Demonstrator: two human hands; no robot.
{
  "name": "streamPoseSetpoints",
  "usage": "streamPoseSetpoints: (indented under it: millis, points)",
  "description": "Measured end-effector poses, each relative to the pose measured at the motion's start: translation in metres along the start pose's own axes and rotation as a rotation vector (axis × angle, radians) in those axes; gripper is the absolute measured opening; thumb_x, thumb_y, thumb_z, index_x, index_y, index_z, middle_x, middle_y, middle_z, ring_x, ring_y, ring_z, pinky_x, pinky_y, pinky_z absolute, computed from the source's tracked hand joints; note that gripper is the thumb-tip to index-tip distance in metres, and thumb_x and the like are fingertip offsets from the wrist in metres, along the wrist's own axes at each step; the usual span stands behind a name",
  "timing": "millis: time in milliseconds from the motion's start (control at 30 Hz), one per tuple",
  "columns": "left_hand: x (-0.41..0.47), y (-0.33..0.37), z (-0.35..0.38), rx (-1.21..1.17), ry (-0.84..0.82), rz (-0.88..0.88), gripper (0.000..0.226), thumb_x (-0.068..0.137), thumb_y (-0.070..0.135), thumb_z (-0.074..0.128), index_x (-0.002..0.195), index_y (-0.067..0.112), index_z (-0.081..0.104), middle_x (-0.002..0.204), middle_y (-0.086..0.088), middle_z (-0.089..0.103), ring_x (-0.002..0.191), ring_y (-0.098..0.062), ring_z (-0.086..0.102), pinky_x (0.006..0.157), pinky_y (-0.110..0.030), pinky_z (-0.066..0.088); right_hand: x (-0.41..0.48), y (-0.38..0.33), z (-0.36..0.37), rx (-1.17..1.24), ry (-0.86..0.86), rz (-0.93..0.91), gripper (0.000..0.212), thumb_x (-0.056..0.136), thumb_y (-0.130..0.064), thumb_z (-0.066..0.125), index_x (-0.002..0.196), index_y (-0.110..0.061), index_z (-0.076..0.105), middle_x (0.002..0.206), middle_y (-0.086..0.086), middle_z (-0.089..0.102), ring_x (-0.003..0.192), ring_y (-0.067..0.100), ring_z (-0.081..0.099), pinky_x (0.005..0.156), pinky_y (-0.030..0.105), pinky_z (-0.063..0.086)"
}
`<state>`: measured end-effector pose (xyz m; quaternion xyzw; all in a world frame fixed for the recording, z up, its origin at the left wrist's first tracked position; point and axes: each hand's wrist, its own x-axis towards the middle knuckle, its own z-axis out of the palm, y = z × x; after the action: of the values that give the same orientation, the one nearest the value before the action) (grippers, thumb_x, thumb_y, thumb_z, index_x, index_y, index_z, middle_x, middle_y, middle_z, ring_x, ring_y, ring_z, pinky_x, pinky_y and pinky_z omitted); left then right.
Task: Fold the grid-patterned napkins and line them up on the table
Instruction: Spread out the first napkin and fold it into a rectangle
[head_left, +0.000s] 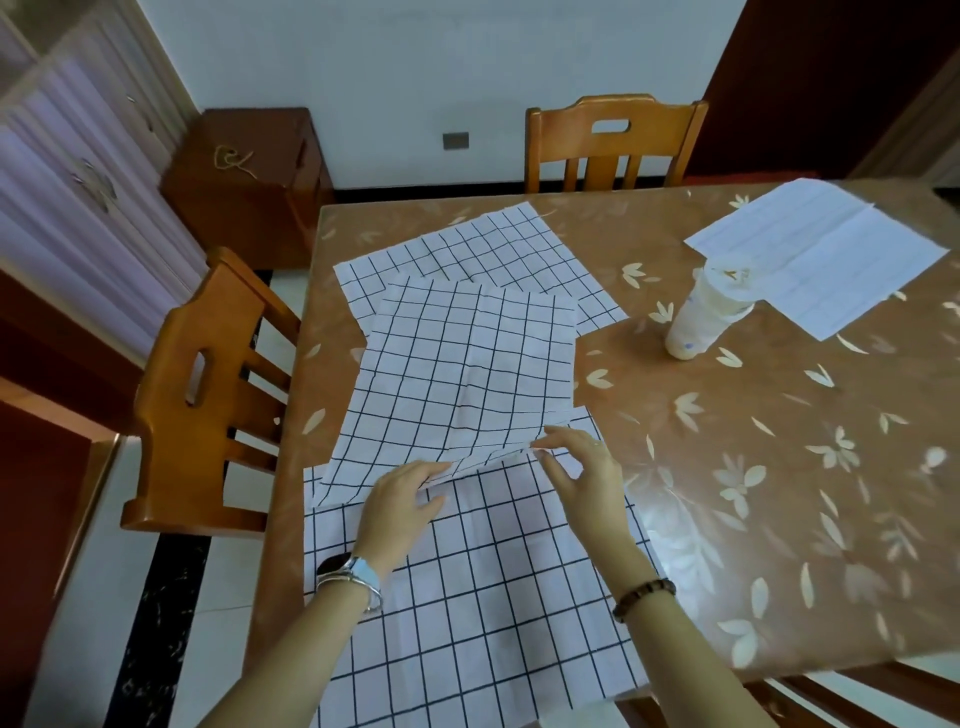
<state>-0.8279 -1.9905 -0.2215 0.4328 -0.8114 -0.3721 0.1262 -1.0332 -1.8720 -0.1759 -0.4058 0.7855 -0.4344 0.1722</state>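
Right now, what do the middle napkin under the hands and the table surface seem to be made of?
Middle napkin: probably thin woven cloth, matte; it keeps soft fold creases, and its near edge lifts limply where the left hand and right hand pinch it.
Table: glossy brown surface with leaf print, possibly a plastic cover; it reflects light.

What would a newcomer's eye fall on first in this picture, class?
Three grid napkins overlap down the table's left side, and the middle napkin has its near edge pinched by the left hand and right hand. To the right stand a white cup and a lined paper.
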Motion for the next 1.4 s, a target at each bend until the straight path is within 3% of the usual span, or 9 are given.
streamPoseSetpoints:
  millis: [333, 567, 700, 833, 933, 1000, 1100, 1300, 1400]
  points:
    - [0.001, 0.022, -0.014, 0.064, 0.192, -0.073, 0.030, 0.088, 0.011, 0.068, 0.111, 0.030, 0.074, 0.092, 0.011, 0.075, 0.078, -0.015, 0.067, 0.066, -0.030, 0.056, 0.009, -0.053, -0.017, 0.072, 0.065, -0.171, 0.009, 0.083, -0.019, 0.073, 0.087, -0.027, 0.074, 0.103, -0.013, 0.065, 0.109, -0.002, 0.048, 0.091, 0.006, 0.033]
    - [-0.003, 0.007, -0.019, -0.016, 0.212, -0.064, 0.037, 0.087, 0.003, 0.067, 0.112, 0.028, 0.074, 0.097, 0.009, 0.076, 0.084, -0.015, 0.069, 0.073, -0.033, 0.059, 0.009, -0.048, -0.018, 0.078, 0.046, -0.113, 0.020, 0.082, -0.018, 0.074, 0.096, -0.033, 0.070, 0.116, -0.011, 0.058, 0.116, 0.010, 0.046, 0.095, 0.015, 0.037]
    - [-0.014, -0.001, -0.014, -0.022, 0.201, -0.028, 0.044, 0.082, -0.004, 0.069, 0.115, 0.026, 0.074, 0.110, 0.009, 0.074, 0.098, -0.012, 0.069, 0.087, -0.030, 0.057, 0.007, -0.033, -0.006, 0.291, 0.021, 0.356, 0.052, 0.088, -0.013, 0.065, 0.134, -0.021, 0.044, 0.138, 0.003, 0.039, 0.123, 0.020, 0.046, 0.099, 0.040, 0.047]
    - [-0.025, -0.010, -0.007, -0.056, 0.156, -0.049, 0.047, 0.082, -0.006, 0.068, 0.116, 0.026, 0.073, 0.116, 0.012, 0.071, 0.108, -0.006, 0.065, 0.097, -0.023, 0.051, 0.006, -0.024, 0.006, 0.811, 0.073, 0.921, 0.053, 0.097, -0.034, 0.052, 0.141, -0.010, 0.034, 0.130, 0.015, 0.044, 0.111, 0.036, 0.059, 0.082, 0.041, 0.056]
    - [-0.031, -0.013, -0.005, -0.057, 0.098, -0.062, 0.050, 0.081, -0.009, 0.066, 0.115, 0.028, 0.073, 0.117, 0.021, 0.066, 0.112, 0.000, 0.061, 0.100, -0.014, 0.043, 0.005, -0.021, 0.007, 0.770, 0.028, 0.980, 0.047, 0.099, -0.043, 0.043, 0.129, -0.006, 0.045, 0.120, 0.036, 0.053, 0.108, 0.051, 0.057, 0.090, 0.052, 0.053]
    - [-0.035, -0.016, -0.003, -0.072, 0.062, -0.067, 0.056, 0.079, -0.014, 0.064, 0.115, 0.028, 0.073, 0.117, 0.023, 0.064, 0.115, 0.002, 0.058, 0.100, -0.008, 0.038, 0.006, -0.020, 0.006, 0.548, 0.003, 0.991, 0.045, 0.098, -0.047, 0.041, 0.120, -0.009, 0.052, 0.087, 0.029, 0.059, 0.079, 0.042, 0.060, 0.090, 0.051, 0.050]
    - [-0.041, -0.023, 0.001, -0.072, 0.013, -0.079, 0.063, 0.076, -0.019, 0.060, 0.116, 0.028, 0.072, 0.121, 0.020, 0.064, 0.119, 0.000, 0.056, 0.102, -0.004, 0.032, 0.008, -0.019, 0.004, 0.451, -0.007, 0.916, 0.032, 0.096, -0.038, 0.049, 0.091, -0.007, 0.056, 0.068, 0.015, 0.045, 0.055, 0.028, 0.046, 0.052, 0.028, 0.047]
    - [-0.054, -0.037, 0.006, -0.074, -0.094, -0.050, 0.059, 0.074, -0.008, 0.073, 0.120, 0.028, 0.069, 0.124, 0.023, 0.059, 0.125, -0.004, 0.053, 0.113, -0.032, 0.038, 0.009, -0.017, 0.000, 0.407, 0.003, 0.747, 0.035, 0.092, -0.016, 0.056, 0.064, -0.015, 0.035, 0.054, 0.000, 0.033, 0.047, 0.014, 0.030, 0.037, 0.016, 0.028]
    - [-0.060, -0.039, 0.008, -0.086, -0.170, -0.074, 0.064, 0.073, 0.003, 0.079, 0.127, 0.033, 0.062, 0.127, 0.030, 0.051, 0.129, -0.001, 0.047, 0.115, -0.029, 0.033, 0.010, -0.029, 0.000, 0.385, -0.016, 0.609, 0.034, 0.093, -0.021, 0.056, 0.064, -0.016, 0.040, 0.054, -0.005, 0.036, 0.049, 0.012, 0.032, 0.044, 0.017, 0.030]
